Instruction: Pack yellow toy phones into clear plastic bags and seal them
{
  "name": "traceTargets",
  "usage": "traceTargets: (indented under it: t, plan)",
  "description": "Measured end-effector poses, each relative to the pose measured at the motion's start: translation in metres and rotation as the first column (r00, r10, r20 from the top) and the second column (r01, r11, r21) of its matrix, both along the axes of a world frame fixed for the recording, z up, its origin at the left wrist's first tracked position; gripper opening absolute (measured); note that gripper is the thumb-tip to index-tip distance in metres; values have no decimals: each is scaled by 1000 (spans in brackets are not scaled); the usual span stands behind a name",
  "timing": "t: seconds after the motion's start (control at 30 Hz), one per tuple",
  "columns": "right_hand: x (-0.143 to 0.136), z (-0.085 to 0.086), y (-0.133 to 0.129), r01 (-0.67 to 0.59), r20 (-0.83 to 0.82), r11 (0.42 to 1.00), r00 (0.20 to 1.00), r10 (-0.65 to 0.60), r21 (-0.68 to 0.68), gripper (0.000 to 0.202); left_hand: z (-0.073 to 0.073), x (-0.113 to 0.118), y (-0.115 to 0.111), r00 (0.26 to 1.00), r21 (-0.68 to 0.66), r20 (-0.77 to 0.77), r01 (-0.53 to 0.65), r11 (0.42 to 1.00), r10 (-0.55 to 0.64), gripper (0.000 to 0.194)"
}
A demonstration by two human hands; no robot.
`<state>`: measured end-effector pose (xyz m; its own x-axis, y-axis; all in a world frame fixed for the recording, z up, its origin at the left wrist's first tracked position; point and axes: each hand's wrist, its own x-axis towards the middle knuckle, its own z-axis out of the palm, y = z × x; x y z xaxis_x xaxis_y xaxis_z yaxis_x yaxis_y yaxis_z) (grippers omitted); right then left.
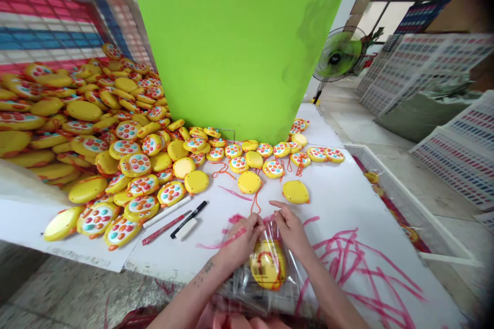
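Near the table's front edge lies a clear plastic bag [291,272] with a yellow toy [266,264] inside it; an orange cord and a printed label show through the film. My left hand [247,236] pinches the bag's upper edge between thumb and fingers. On the other side of that edge, my right hand [287,223] also pinches the film, its index finger pointing out to the left. Just beyond my hands lie a yellow toy, back up [249,182], with an orange cord loop [256,200], and another yellow toy [296,192].
A big heap of yellow toys with coloured dots [96,118] spills onto the table from the left. Pens [189,219] lie left of my hands. An upright green board [239,46] stands behind. At right are a white-rimmed bin [451,257] and a fan [335,56].
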<state>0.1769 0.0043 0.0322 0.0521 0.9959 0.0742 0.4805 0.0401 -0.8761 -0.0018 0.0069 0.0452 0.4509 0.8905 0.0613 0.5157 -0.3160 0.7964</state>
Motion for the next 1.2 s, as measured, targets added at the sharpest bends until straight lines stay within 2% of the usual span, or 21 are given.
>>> traceTargets:
  t: [0.07,0.17,0.23,0.3,0.37,0.43,0.6,0.87,1.03,1.2]
  plan:
    - [-4,4,-1,21,-84,1000,996,-20,16,34,4,1,-1,1000,41,19,5,999,-5,15]
    - [-7,8,-2,-4,-258,1000,966,1,-14,37,2,-1,-2,985,125,123,-140,982,125,14]
    - [-8,11,-4,-9,-351,1000,937,-2,-28,38,-5,-4,-3,949,67,214,-250,966,231,30]
    - [-10,12,-6,11,-379,1000,925,-14,-11,38,-13,-7,-4,914,-83,278,-284,955,296,44]
    - [-11,14,-7,38,-381,999,924,-27,22,36,-18,-9,-5,891,-231,319,-259,938,324,53]
    - [-13,15,-7,56,-392,997,920,-35,43,35,-20,-10,-6,875,-322,331,-246,914,352,56]
    - [-13,19,-8,54,-400,997,916,-30,48,33,-17,-10,-5,830,-410,386,-237,881,403,51]
    - [-2,16,-4,69,-402,994,915,-27,89,32,-18,-5,-5,721,-543,542,-93,835,433,71]
    - [-2,18,-6,30,-378,997,926,0,73,32,-8,-3,-6,737,-565,582,62,823,344,47]
    - [-2,17,-8,25,-372,998,928,-3,54,32,-9,-4,-8,747,-583,548,20,812,375,37]
